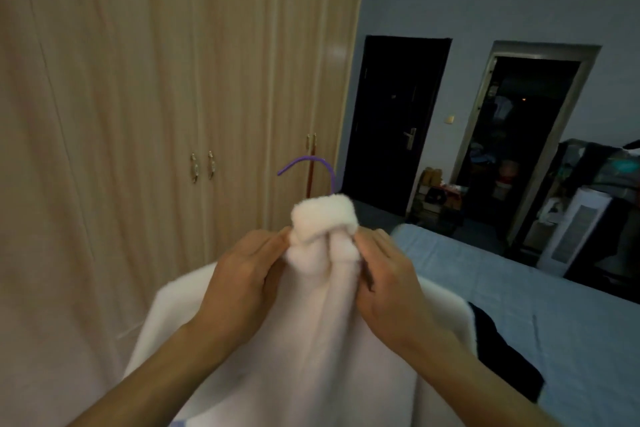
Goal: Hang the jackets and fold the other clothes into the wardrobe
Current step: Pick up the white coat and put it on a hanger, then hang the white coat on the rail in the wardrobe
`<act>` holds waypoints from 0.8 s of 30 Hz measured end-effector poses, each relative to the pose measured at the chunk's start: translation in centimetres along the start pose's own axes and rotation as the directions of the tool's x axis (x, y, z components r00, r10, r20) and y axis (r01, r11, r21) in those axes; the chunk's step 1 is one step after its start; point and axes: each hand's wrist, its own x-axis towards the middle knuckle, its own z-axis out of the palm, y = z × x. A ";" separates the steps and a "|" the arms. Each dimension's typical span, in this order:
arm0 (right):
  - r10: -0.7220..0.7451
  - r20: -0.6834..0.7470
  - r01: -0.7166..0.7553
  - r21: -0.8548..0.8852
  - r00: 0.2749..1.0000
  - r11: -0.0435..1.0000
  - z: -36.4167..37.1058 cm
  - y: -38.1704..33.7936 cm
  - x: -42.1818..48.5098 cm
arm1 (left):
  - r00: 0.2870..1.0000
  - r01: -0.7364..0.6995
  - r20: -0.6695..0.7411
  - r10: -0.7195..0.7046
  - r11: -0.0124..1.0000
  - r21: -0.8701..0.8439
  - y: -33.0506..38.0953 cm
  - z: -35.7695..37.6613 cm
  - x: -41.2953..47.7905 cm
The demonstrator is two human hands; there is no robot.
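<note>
Two hands meet at the neck of a white fleece jacket (311, 340), held up in front of the person. The left hand (242, 274) pinches the fabric on the left side just below the rolled collar (323, 215), fingers curled into the fleece. The right hand (384, 274) does the same on the right side (its thumb is hidden behind the cloth). A purple hanger (311, 162) is inside the jacket; only its curved hook shows, rising above the collar. The jacket's body spreads wide below the hands and runs out of the bottom of the view. Behind it stands the wardrobe (156, 80), pale wood, its doors closed, with pairs of small metal handles (202, 167) side by side. To the right is a bed (519, 305) with a light blue sheet, and a dark garment (502, 350) lies on it just beside the jacket's right edge. Farther back on the blue wall are a dark door (394, 122) and, to its right, a doorway (519, 136) into a dim, cluttered room.
</note>
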 end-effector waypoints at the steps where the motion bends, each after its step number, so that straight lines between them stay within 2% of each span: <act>1: -0.047 0.010 0.047 0.013 0.999 0.999 0.4 0.5 0.5 | 1.000 0.026 0.016 -0.026 1.000 0.014 -0.2 -0.1 0.1; 3: -0.126 0.014 0.125 0.032 0.992 0.992 1.1 1.6 1.6 | 0.997 0.065 0.039 -0.067 0.997 0.047 -0.4 -0.2 0.2; 7: -0.117 -0.042 0.122 0.167 0.992 0.978 3.6 4.1 3.2 | 0.991 0.119 0.044 -0.130 0.974 0.193 -0.6 -0.3 0.6; 11: -0.177 -0.083 0.194 0.281 0.981 0.940 7.2 4.6 5.0 | 0.976 0.182 0.064 -0.209 0.937 0.297 -1.0 -2.1 0.7; 14: -0.190 -0.086 0.208 0.320 0.978 0.924 9.3 3.0 6.6 | 0.960 0.216 0.088 -0.267 0.901 0.375 -2.0 -4.7 0.5; 19: -0.225 -0.165 0.272 0.363 0.960 0.891 12.0 -0.3 11.1 | 0.954 0.248 0.022 -0.298 0.831 0.498 -4.5 -11.2 -0.3; 24: -0.250 -0.233 0.320 0.343 0.940 0.883 16.4 -5.3 14.5 | 0.954 0.261 -0.005 -0.299 0.824 0.503 -7.5 -19.8 -2.6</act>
